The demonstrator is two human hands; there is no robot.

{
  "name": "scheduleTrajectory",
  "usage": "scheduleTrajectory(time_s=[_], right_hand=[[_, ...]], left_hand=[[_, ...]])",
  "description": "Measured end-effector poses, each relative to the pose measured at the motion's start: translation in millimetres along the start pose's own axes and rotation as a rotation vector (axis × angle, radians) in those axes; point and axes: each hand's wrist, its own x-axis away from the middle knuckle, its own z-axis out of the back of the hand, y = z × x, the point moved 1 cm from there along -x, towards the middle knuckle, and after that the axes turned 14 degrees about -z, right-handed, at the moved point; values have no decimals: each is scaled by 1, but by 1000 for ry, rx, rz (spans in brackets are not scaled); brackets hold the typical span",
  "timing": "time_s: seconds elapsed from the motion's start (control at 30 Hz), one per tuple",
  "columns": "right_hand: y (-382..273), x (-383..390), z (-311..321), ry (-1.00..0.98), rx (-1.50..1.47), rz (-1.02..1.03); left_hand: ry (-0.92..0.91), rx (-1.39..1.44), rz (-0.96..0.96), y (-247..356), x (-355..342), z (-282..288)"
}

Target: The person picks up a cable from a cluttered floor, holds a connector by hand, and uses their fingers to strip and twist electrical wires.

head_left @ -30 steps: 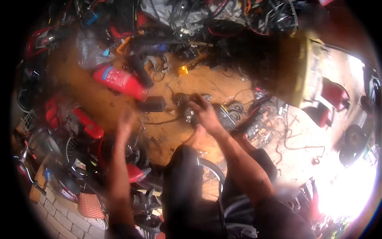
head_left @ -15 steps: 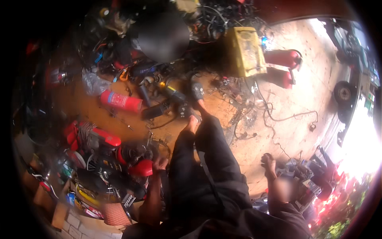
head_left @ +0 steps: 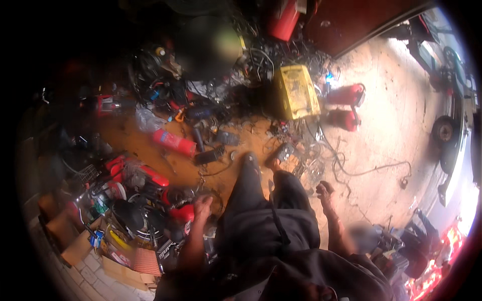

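Observation:
My left hand (head_left: 203, 205) hangs beside my left thigh, its fingers curled in and nothing seen in it. Below and beside it in the picture stand a red motorcycle fuel tank (head_left: 182, 213) and other motorcycle parts; it does not appear to grip them. To the right of my legs, over the bare floor, my right hand (head_left: 325, 193) is loosely closed with its fingers bent, and I see nothing in it. Ahead of my feet lie a red fire extinguisher cylinder (head_left: 173, 143) and a black block-shaped part (head_left: 210, 155).
A dirty yellow box (head_left: 297, 93) stands ahead, with two red cylinders (head_left: 345, 94) on its right. A black cable (head_left: 374, 169) snakes over the floor. Cardboard boxes (head_left: 75, 248) sit at lower left. Tangled wires and parts pile up ahead; a vehicle wheel (head_left: 444, 129) shows far right.
My legs have stepped, with the right foot now forward. The yellow box and cylinders sit lower in the picture. My right hand has come up and closer to my body; both hands stay loosely closed.

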Motion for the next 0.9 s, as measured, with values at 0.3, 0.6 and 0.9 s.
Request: scheduleTrajectory(time_s=[0.3,0.6,0.9], right_hand=[[-49,2,82,102,-92,105],[-425,14,29,370,228,1121],[-832,178,-9,1498,254,1858]], left_hand=[[-393,-153,-930,408,-51,-139],[-400,-189,-1648,755,35,-170],[-34,-147,-1765,872,-105,-154]])
